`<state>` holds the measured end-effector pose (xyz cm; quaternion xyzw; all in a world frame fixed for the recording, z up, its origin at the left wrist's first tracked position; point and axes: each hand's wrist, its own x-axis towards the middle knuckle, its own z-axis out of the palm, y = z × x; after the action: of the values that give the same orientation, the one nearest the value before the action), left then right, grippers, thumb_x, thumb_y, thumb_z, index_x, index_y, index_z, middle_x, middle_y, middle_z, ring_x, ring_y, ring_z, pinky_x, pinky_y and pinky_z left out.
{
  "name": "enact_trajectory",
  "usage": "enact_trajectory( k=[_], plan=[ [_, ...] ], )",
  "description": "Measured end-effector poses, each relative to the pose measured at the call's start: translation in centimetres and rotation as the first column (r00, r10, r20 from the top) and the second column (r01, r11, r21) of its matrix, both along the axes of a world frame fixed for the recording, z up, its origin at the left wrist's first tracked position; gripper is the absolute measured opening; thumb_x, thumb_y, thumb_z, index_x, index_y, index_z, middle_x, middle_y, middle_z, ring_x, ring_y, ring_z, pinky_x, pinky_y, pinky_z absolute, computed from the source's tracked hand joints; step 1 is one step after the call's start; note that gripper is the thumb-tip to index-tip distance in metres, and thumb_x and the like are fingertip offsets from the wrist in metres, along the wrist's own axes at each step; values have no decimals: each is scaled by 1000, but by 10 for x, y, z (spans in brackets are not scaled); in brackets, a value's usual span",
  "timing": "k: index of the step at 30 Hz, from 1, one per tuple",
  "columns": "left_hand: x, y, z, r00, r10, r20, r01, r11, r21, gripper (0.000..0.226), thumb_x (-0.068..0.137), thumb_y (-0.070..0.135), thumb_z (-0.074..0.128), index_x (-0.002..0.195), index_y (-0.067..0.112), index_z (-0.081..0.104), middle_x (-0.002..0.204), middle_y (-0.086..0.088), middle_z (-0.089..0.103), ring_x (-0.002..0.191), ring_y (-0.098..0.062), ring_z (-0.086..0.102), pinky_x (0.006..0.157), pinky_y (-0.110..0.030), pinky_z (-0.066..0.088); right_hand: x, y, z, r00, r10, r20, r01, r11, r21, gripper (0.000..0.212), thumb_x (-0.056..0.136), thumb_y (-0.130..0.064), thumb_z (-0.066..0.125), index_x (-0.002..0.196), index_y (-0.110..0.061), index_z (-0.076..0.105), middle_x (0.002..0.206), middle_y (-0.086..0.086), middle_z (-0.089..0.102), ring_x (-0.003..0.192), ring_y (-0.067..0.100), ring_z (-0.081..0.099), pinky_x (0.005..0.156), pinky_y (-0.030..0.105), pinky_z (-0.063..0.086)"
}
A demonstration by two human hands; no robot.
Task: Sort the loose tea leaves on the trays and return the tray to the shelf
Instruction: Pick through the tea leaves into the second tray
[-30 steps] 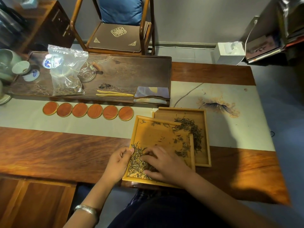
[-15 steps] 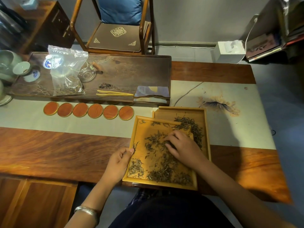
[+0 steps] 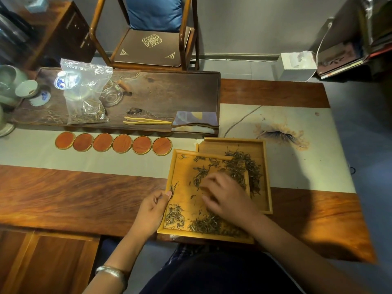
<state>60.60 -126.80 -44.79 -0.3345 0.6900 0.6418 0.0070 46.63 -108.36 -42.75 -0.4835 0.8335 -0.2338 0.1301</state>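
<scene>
Two light wooden trays sit at the table's near edge. The near tray overlaps the far tray and carries loose tea leaves scattered over its floor, with a pale clump at its near left corner. More dark leaves lie piled in the far tray. My left hand grips the near tray's left rim, thumb on the edge. My right hand lies palm down over the near tray's middle, fingers spread and blurred on the leaves.
A row of round orange coasters lies beyond the trays. Behind it a dark tea board holds a plastic bag of tea, bamboo tongs, a folded cloth and cups. A chair stands opposite.
My right hand swept from the tray's near left up to its far right, spreading the leaves, and has now come back toward the middle. My left hand has stayed on the rim.
</scene>
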Motion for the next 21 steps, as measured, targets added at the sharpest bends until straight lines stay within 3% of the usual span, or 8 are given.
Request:
enact_trajectory(
  k=[4,7,10,14,17,21],
  plan=[
    [-4,1,1,1000,-23,-19,22,999,-36,27,98,16,49,78,5,64,65,1,65,63,-7,60,60,-17,46,33,-26,2,959,283,-23,-283,959,10,35,91,-38,55,117,-15,56,123,8,53,113,21,49,92,35,46],
    [-7,1,1,1000,-23,-6,22,997,-72,29,98,15,49,75,7,64,64,3,64,63,-5,58,60,-17,44,42,-36,-4,936,344,-75,-341,939,43,30,92,-29,53,114,-10,56,119,12,52,111,27,48,90,40,45],
    [-8,0,0,1000,-25,3,25,996,-84,29,98,17,50,79,0,63,66,-2,62,63,-10,57,59,-21,44,35,-33,-11,954,296,-51,-296,955,-2,28,87,-17,59,115,-12,56,116,10,54,107,25,51,87,35,48],
    [-7,0,1,1000,-2,-1,2,999,-40,33,98,19,49,81,-7,59,64,-5,56,58,-14,52,53,-19,42,13,-24,-17,983,184,-22,-184,982,-34,28,90,-21,59,118,-16,57,116,5,57,104,17,55,89,27,49],
    [-6,1,3,1000,6,3,-6,1000,-13,28,98,17,49,78,2,60,58,5,57,54,-6,53,51,-15,41,-4,-15,-18,995,95,-34,-96,995,-20,27,91,-22,59,117,-13,59,114,4,57,103,15,55,88,26,50],
    [-4,0,4,1000,2,2,-2,1000,2,27,98,18,48,79,5,61,56,5,59,52,-4,54,51,-14,42,-24,0,-15,1000,-22,-20,22,999,-27,28,94,-25,55,119,-14,60,114,1,55,104,12,51,87,24,48]
  ],
)
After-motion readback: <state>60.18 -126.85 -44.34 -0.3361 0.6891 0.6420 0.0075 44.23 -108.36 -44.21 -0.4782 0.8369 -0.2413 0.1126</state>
